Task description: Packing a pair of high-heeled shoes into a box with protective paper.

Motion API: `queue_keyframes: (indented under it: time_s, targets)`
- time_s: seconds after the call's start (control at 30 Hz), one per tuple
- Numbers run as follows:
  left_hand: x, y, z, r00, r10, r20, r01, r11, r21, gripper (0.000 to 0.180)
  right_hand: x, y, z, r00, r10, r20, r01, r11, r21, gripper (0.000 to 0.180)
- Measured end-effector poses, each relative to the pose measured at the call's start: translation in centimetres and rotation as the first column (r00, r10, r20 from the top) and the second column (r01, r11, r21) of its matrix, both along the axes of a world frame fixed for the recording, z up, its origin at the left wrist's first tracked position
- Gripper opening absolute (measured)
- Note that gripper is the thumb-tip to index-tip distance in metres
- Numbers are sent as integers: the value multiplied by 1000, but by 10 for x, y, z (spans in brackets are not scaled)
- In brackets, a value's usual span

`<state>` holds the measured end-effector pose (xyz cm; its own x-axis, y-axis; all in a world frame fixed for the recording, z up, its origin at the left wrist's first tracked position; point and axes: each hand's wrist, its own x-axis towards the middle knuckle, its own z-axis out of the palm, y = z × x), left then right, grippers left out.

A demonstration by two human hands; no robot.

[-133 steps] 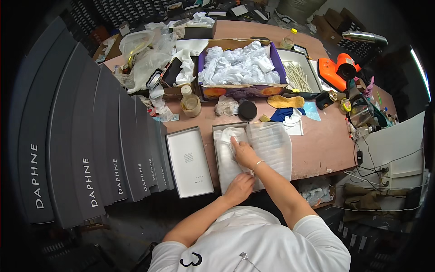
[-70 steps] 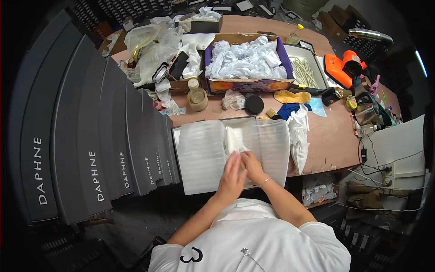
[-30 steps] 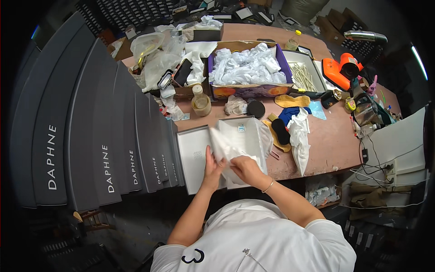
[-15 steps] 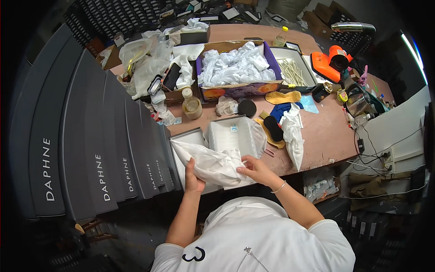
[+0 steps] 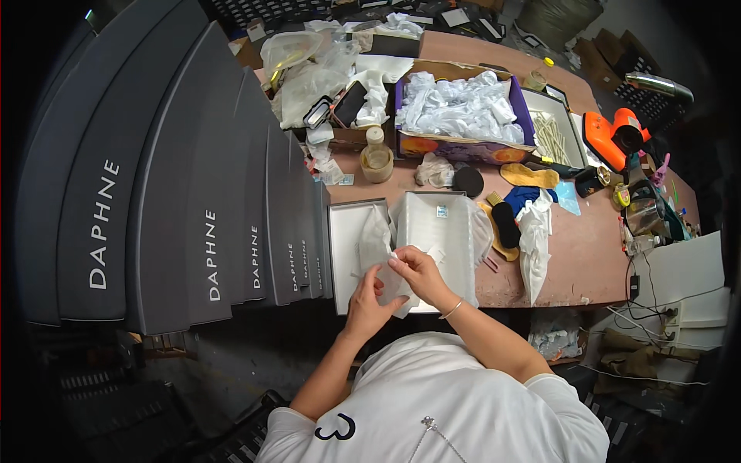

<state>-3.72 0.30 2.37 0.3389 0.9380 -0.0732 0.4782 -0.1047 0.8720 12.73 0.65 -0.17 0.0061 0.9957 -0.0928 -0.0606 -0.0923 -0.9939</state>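
Note:
White wrapping, thin paper or cloth [image 5: 376, 238], stands over the gap between two shallow box parts with white insides. My right hand [image 5: 423, 279] pinches a bit of this wrapping between thumb and fingertips. Close beside it, my left hand [image 5: 370, 309] is open, thumb spread from curved fingers, with white material showing between them. Whatever the wrapping contains is hidden. The right box part [image 5: 465, 272] has loose tissue hanging over its right side and a small label inside. The left part [image 5: 338, 245] has a dark rim.
Tall dark grey boxes [image 5: 185, 193] crowd the left side. Behind my hands are a glue jar [image 5: 377, 162], a black round lid [image 5: 468, 181] and a purple carton [image 5: 463, 148] of crumpled tissue. Rightward lie yellow insole-shaped pieces [image 5: 530, 176], a white cloth [image 5: 534, 251] and an orange device [image 5: 606, 139].
The white bundle, earlier stretched across both hands, is now more upright and largely behind them. My left hand has let go of its left end and moved close to my right. The view has shifted.

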Motion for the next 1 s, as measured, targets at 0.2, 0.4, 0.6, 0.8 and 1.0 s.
queue_keyframes:
  time_s: [0.2, 0.4, 0.6, 0.8, 1.0]
  targets:
    - [-17, 8, -28, 937, 263, 229, -264, 964, -26, 23, 15, -11, 58, 979, -90, 181, 80, 995, 59, 11]
    - [-10, 6, -15, 987, 96, 132, -130, 954, 271, 22, -25, 11, 7, 706, 309, 637, -395, 919, -7, 19]
    - [14, -10, -2, 985, -72, 155, 17, 944, 328, 21, -36, 13, -91, 588, 397, 705, -514, 856, -54, 39]
    - [-27, -32, 1, 977, 152, 149, -194, 926, 325, 76, -9, 20, -62, 884, 69, 462, -226, 929, 294, 48]
    - [-18, 16, -56, 642, 530, 554, 13, 715, -699, 46, 40, -7, 3, 818, 80, 570, -329, 877, 349, 54]
